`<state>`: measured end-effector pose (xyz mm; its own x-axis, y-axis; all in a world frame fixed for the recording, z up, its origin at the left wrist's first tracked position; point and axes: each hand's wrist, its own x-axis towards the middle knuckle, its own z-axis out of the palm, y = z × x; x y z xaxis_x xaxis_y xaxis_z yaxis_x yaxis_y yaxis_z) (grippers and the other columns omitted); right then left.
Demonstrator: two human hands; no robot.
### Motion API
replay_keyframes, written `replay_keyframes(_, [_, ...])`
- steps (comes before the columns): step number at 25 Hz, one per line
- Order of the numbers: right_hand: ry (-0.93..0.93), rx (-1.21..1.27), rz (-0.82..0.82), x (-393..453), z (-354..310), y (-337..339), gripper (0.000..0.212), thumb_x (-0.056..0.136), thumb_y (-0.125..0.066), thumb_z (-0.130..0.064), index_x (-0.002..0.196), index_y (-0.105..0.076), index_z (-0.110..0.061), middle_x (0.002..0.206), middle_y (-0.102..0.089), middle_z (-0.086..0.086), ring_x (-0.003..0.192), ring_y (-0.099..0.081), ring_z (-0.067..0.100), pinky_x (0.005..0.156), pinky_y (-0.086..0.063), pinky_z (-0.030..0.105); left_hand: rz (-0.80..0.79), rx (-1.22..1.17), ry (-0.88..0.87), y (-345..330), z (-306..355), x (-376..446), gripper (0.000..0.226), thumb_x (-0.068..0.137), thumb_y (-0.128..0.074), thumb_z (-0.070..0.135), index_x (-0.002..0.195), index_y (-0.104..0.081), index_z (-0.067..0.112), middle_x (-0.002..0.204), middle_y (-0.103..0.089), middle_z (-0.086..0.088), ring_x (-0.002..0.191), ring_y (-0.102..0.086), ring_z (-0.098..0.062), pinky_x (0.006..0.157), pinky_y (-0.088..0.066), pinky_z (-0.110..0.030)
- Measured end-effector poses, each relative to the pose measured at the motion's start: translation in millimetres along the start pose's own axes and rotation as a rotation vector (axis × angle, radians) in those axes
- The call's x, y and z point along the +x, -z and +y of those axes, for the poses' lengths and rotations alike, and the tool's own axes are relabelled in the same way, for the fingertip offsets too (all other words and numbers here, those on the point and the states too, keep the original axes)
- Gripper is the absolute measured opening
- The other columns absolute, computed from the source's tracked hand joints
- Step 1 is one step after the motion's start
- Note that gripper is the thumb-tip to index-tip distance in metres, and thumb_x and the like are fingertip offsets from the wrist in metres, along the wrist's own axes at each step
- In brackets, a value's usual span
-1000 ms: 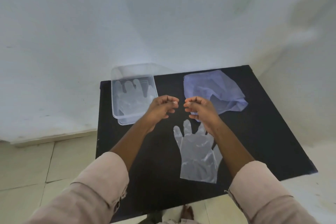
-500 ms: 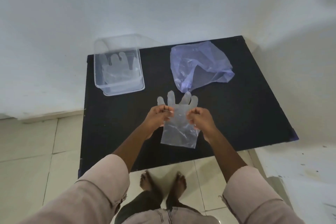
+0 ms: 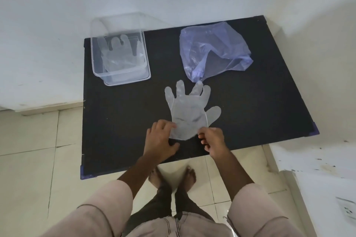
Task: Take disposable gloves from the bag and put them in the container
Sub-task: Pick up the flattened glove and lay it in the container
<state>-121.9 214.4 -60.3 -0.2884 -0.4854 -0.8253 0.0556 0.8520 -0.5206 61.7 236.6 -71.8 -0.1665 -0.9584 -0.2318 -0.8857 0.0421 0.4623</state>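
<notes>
A clear disposable glove point(image 3: 189, 108) lies flat on the black table point(image 3: 250, 106), fingers pointing away from me. My left hand point(image 3: 160, 141) pinches the left corner of its cuff and my right hand point(image 3: 212, 141) pinches the right corner. A crumpled bluish plastic bag point(image 3: 213, 50) lies at the back right, its mouth just touching the glove's fingertips. At the back left stands a clear plastic container point(image 3: 119, 56) with gloves point(image 3: 118, 52) inside.
The container's clear lid point(image 3: 115, 23) leans against the white wall behind it. Beige floor tiles point(image 3: 38, 140) lie to the left of the table. My bare feet point(image 3: 173, 177) stand at the table's front edge. A white ledge point(image 3: 317, 161) is at the right.
Both hands came down from above the table and took hold of the glove, then slid back to its cuff. The glove now lies spread flat with its thumb out.
</notes>
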Motion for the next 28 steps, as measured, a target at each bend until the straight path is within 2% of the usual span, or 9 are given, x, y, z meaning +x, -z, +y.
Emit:
replay_keyframes(3, [-0.105,0.248,-0.140,-14,-11,1,0.013,0.081,-0.065,-0.013,0.069,-0.063,-0.010,0.056,-0.056,0.000,0.048,-0.042,0.011,0.049,-0.029,0.025,-0.041,0.074,0.003,-5,17,0,0.074,0.069,-0.079,0.039,0.133,-0.045,0.029,0.141,-0.039,-0.003,0.130,-0.037,-0.025,0.105,-0.037,-0.041])
replay_keyframes(5, [-0.140,0.322,-0.193,-20,-19,3,0.013,0.082,-0.064,-0.016,0.069,-0.064,-0.012,0.057,-0.058,-0.001,0.050,-0.045,0.011,0.048,-0.031,0.023,0.036,0.016,0.020,-7,22,7,0.057,0.075,-0.078,0.033,0.126,-0.054,0.028,0.141,-0.042,-0.005,0.129,-0.040,-0.025,0.100,-0.043,-0.043])
replay_keyframes(8, [-0.107,0.356,-0.217,-32,-29,13,0.011,0.083,-0.066,-0.024,0.080,-0.064,-0.014,0.068,-0.060,0.000,0.057,-0.050,0.010,0.048,-0.037,0.023,0.195,-0.183,0.025,3,22,20,0.015,0.082,-0.073,0.022,0.097,-0.072,0.020,0.117,-0.057,-0.002,0.110,-0.052,-0.021,0.074,-0.054,-0.037])
replay_keyframes(11, [0.388,-0.087,0.054,-39,-23,30,0.058,0.072,-0.078,-0.043,0.118,-0.052,-0.020,0.114,-0.055,0.002,0.093,-0.056,0.014,0.072,-0.052,0.031,0.167,-0.275,0.026,24,20,33,0.006,0.082,-0.072,0.020,0.088,-0.074,0.020,0.104,-0.061,0.003,0.095,-0.057,-0.014,0.077,-0.054,-0.032])
replay_keyframes(14, [0.832,-0.626,0.204,-35,-27,43,0.093,0.060,-0.088,-0.041,0.137,-0.038,-0.026,0.142,-0.036,0.005,0.122,-0.044,0.018,0.095,-0.048,0.037,0.114,-0.285,0.023,48,25,43,0.008,0.082,-0.073,0.020,0.090,-0.074,0.019,0.102,-0.062,0.004,0.090,-0.059,-0.011,0.083,-0.052,-0.029])
replay_keyframes(18, [0.897,-0.878,0.035,-31,-56,38,0.045,0.078,-0.077,-0.028,0.119,-0.061,-0.017,0.124,-0.059,0.009,0.114,-0.056,0.022,0.101,-0.047,0.042,0.123,-0.335,0.026,74,37,52,0.004,0.080,-0.074,0.020,0.083,-0.075,0.017,0.092,-0.067,0.002,0.082,-0.063,-0.012,0.076,-0.054,-0.030])
replay_keyframes(21, [0.924,-0.638,-0.014,-41,-75,34,0.008,0.087,-0.066,-0.016,0.092,-0.071,-0.012,0.094,-0.071,0.011,0.087,-0.065,0.020,0.082,-0.053,0.035,0.117,-0.409,0.036,100,46,57,0.001,0.077,-0.074,0.015,0.077,-0.075,0.016,0.081,-0.071,-0.002,0.069,-0.064,-0.011,0.066,-0.057,-0.032])
replay_keyframes(24, [0.901,-0.394,-0.085,-58,-101,36,0.010,0.088,-0.064,-0.016,0.081,-0.071,-0.016,0.082,-0.071,0.003,0.074,-0.065,0.014,0.058,-0.050,0.025,0.060,-0.563,0.053,133,51,60,0.002,0.079,-0.075,0.011,0.081,-0.076,0.012,0.078,-0.073,-0.005,0.072,-0.069,-0.017,0.066,-0.062,-0.037])
replay_keyframes(28, [0.799,-0.351,-0.213,-83,-150,34,0.010,0.089,-0.063,-0.014,0.080,-0.067,-0.015,0.087,-0.069,0.005,0.076,-0.062,0.014,0.057,-0.047,0.025,0.000,-0.773,-0.042,180,45,65,0.010,0.084,-0.073,0.015,0.091,-0.075,0.008,0.092,-0.075,-0.013,0.086,-0.072,-0.024,0.069,-0.062,-0.037])
